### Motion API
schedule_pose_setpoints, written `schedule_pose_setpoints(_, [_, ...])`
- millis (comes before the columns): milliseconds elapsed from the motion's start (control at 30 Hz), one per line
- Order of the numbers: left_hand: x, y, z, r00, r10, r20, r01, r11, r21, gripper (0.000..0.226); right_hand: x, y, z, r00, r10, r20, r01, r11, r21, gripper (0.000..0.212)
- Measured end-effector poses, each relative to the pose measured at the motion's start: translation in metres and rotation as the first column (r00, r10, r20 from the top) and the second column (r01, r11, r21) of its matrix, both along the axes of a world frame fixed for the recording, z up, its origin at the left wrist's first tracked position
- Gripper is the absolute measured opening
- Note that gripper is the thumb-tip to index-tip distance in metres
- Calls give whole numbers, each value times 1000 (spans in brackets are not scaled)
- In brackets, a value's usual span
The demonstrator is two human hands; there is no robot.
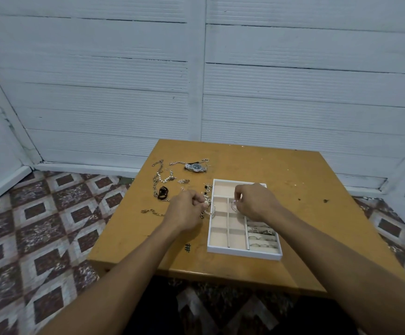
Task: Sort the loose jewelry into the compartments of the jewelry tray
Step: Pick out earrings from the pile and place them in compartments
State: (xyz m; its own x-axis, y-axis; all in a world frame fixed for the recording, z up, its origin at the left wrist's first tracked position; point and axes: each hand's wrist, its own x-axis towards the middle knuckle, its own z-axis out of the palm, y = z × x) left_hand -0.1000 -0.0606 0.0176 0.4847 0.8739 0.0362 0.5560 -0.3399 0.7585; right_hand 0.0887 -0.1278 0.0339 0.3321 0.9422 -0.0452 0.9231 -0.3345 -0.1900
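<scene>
1. Standing on the right half of the scuffed orange-brown wooden table (293, 170), the white rectangular jewelry tray with beige-lined compartments (245, 254) looks light and stiff. Its near-right ring rolls already hold several silver rings (260, 238).
2. The left hand (184, 210) sits just beside the tray's left wall, fingers curled round a silver link chain (205, 213). The chain is limp and likely to tangle, so it is best lifted by one end.
3. The right hand (254, 201) hovers over the tray's middle compartments, fingertips pinching a small clear-and-silver piece (234, 205). It is probably light and slippery.
4. Loose on the far left lie a silver metal wristwatch with a dark dial (195, 167), likely the heaviest piece and best gripped by its case, and a white pearl strand (164, 178).
5. A black "#" mark (188, 247) is drawn on the table left of the tray's near end. Any brand on the watch dial is too small to read.
</scene>
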Motion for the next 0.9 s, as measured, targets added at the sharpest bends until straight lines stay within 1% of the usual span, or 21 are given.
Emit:
schedule_pose_setpoints(133, [-1, 1, 1, 999, 1, 38, 1, 998, -58, 9, -4, 2, 0, 1000, 18, 17, -17, 1000, -22, 7])
schedule_pose_setpoints(233, [0, 2, 2, 997, 7, 75, 1, 995, -98, 6, -6, 3, 0, 1000, 22, 20, -21, 999, -46, 15])
schedule_pose_setpoints(367, [4, 1, 3, 996, 10, 90, 0, 994, -113, 5, -5, 3, -2, 998, 25, 50, -24, 999, -32, 18])
schedule_pose_setpoints(467, [8, 0, 7, 997, 3, 73, 5, 995, -105, 6, -3, 3, -5, 999, 5, 50, -4, 1000, -26, 17])
schedule_pose_setpoints(567, [14, -1, 14, 998, 0, 57, 5, 996, -91, 6, -1, 3, -5, 1000, -26, 9, 26, 999, -27, 14])
schedule_pose_setpoints(667, [21, -1, 16, 998, -16, 54, 21, 997, -79, 6, 0, 2, -3, 999, -18, -42, 17, 1000, -16, 18])
schedule_pose_setpoints(767, [30, 0, 16, 999, -23, 42, 26, 995, -93, 5, 5, -4, 5, 994, -30, -102, 36, 998, 51, 21])
schedule_pose_setpoints(900, [46, -3, 15, 1000, -28, -7, 27, 995, -98, 5, 19, -15, 17, 981, -57, -185, 83, 987, 141, 16])
